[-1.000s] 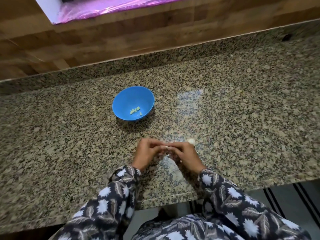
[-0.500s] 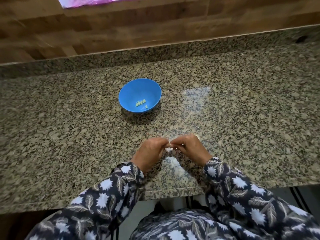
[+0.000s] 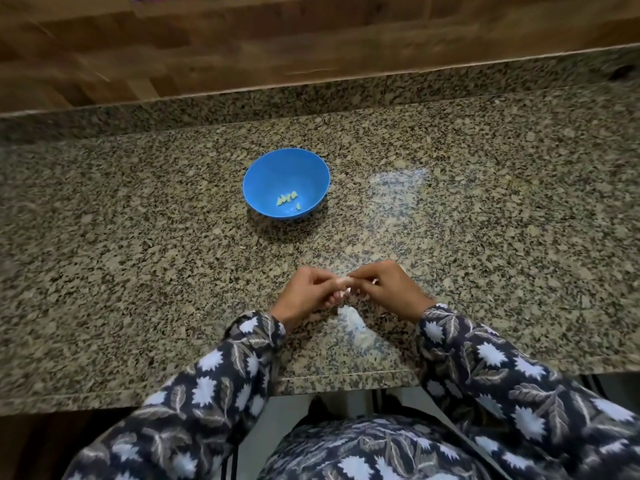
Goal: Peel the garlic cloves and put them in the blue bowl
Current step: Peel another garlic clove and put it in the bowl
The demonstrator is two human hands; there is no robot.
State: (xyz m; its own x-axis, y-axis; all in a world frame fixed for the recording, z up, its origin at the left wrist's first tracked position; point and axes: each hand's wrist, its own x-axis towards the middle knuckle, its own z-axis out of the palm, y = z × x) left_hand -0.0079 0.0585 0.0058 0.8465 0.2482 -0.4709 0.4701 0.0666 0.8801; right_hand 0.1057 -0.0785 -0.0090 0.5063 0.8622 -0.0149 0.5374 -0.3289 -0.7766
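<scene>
A blue bowl (image 3: 266, 181) stands on the granite counter, with several small pale peeled garlic cloves (image 3: 288, 199) lying in its bottom. Nearer to me, my left hand (image 3: 306, 294) and my right hand (image 3: 389, 289) meet fingertip to fingertip and pinch one small whitish garlic clove (image 3: 341, 282) between them. Most of the clove is hidden by the fingers. A pale scrap of garlic skin (image 3: 351, 318) lies on the counter just below the hands.
The speckled granite counter (image 3: 138, 271) runs left to right, with a raised granite strip and a wooden wall (image 3: 311, 36) behind it. Its front edge lies just under my forearms.
The view has tilted down, so the bowl and hands sit lower and more central in the frame. Both hands stay together on the clove, fingers shifting slightly.
</scene>
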